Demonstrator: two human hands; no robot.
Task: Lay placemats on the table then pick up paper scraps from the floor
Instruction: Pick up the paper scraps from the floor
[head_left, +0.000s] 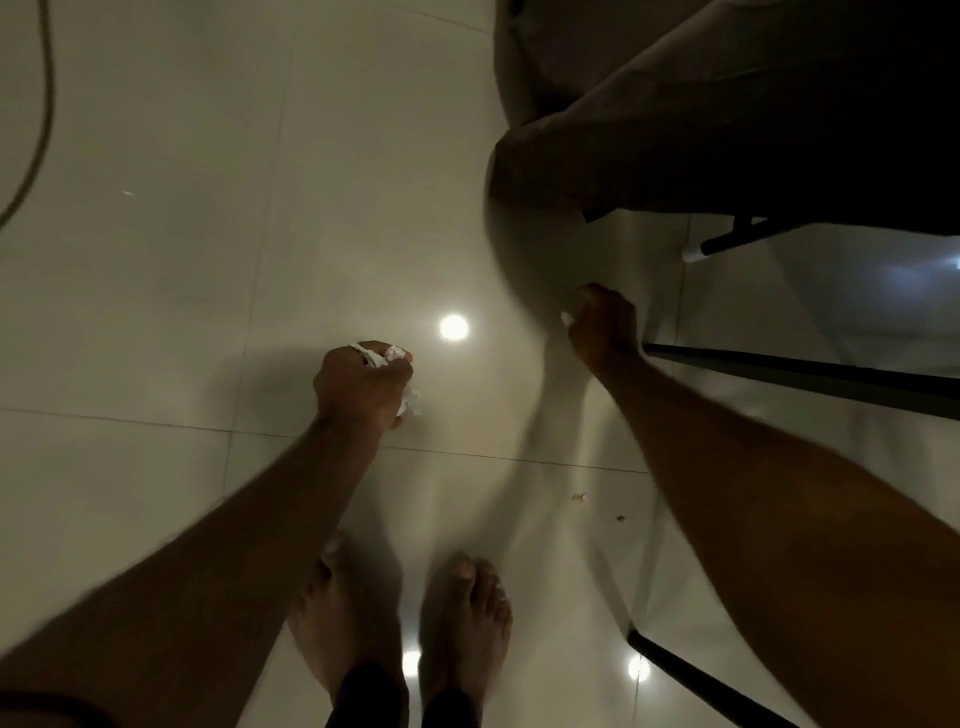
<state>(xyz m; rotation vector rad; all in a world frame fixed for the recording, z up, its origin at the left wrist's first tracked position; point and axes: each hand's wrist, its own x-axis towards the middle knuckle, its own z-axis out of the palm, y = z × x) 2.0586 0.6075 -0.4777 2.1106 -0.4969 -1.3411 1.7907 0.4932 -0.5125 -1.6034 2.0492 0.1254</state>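
Just past the bare feet (415, 623), the left hand (363, 387) has its fingers curled round a wad of crumpled white paper scraps (411, 402) above the glossy cream tiled floor (156, 312). Farther on, the right hand (605, 325) pinches a small white paper scrap (566, 317) beside a black metal chair leg (779, 369); it is best tucked firmly into the wad. No bin shows, so the left fist is the only holder.

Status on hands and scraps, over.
Left hand clutching crumpled white paper scraps. Right hand pinching small white scrap beside black metal chair frame. Tan crumbs on pale tile floor.
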